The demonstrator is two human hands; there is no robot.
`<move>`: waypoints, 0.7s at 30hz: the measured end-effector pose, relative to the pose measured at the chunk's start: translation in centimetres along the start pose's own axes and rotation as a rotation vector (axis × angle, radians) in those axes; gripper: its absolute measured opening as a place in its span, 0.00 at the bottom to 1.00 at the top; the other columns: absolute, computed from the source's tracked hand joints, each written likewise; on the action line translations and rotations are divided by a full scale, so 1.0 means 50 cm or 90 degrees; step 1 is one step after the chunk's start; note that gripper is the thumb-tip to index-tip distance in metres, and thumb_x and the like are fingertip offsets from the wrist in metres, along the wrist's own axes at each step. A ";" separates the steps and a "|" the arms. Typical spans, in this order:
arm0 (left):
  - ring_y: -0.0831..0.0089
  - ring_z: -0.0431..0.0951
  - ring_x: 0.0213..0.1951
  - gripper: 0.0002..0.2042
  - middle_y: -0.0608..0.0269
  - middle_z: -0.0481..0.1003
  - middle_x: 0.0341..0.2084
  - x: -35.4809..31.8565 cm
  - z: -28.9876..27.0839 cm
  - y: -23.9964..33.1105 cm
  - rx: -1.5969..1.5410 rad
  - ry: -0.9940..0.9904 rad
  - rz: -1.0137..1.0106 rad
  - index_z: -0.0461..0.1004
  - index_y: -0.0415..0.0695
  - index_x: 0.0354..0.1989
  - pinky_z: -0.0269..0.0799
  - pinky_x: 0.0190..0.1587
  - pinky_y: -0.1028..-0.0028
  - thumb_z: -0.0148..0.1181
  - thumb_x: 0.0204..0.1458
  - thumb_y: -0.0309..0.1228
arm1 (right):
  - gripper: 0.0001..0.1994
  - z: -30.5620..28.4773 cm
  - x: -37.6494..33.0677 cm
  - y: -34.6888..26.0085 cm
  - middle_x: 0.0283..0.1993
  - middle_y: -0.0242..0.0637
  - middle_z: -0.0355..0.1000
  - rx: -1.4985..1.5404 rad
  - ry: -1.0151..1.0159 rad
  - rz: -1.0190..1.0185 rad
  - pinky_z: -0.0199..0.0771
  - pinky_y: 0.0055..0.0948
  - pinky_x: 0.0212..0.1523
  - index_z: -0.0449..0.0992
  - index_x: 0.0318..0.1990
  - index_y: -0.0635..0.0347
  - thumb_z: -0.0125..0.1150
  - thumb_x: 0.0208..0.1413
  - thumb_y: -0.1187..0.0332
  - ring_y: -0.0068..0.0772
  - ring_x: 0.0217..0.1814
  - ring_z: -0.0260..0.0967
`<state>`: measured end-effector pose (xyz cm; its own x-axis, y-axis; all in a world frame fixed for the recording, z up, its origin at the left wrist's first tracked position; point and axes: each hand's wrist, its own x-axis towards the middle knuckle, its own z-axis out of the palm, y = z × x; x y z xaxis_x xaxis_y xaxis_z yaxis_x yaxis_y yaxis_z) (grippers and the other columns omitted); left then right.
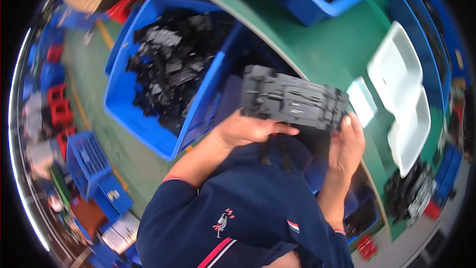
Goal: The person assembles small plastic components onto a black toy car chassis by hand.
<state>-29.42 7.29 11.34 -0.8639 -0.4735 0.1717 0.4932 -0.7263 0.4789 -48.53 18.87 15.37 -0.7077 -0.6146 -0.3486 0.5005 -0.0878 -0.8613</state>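
Observation:
Between my two hands is a black moulded plastic part that looks like a toy car chassis (300,100), long and roughly rectangular with raised ribs and recesses on the face turned up. My left hand (250,128) grips its left end from the near side, the thumb stretched along the lower edge. At the other end my right hand (347,141) closes on the right corner, fingertips at the edge. The part is held tilted in front of my body, slightly blurred, off the green table. The fingers beneath it are hidden.
To the left stands a blue bin (144,131) full of black plastic pieces. On the green table (317,49) lie an open white foam box (396,84), a white sheet (363,101) and another blue bin (317,10) of black parts. A bundled plastic bag (411,191) sits at right.

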 end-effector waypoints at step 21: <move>0.72 0.75 0.45 0.14 0.58 0.73 0.44 0.111 0.026 -0.049 0.133 0.319 0.036 0.68 0.38 0.50 0.70 0.50 0.71 0.55 0.56 0.27 | 0.11 -0.136 0.072 -0.086 0.34 0.34 0.73 -0.354 0.177 -0.239 0.72 0.19 0.34 0.75 0.43 0.68 0.60 0.53 0.74 0.19 0.32 0.69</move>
<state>-35.57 7.09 12.24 -0.6569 -0.7256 -0.2050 0.4628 -0.6026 0.6501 -56.61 22.37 15.32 -0.9193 -0.3934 -0.0103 -0.0761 0.2034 -0.9761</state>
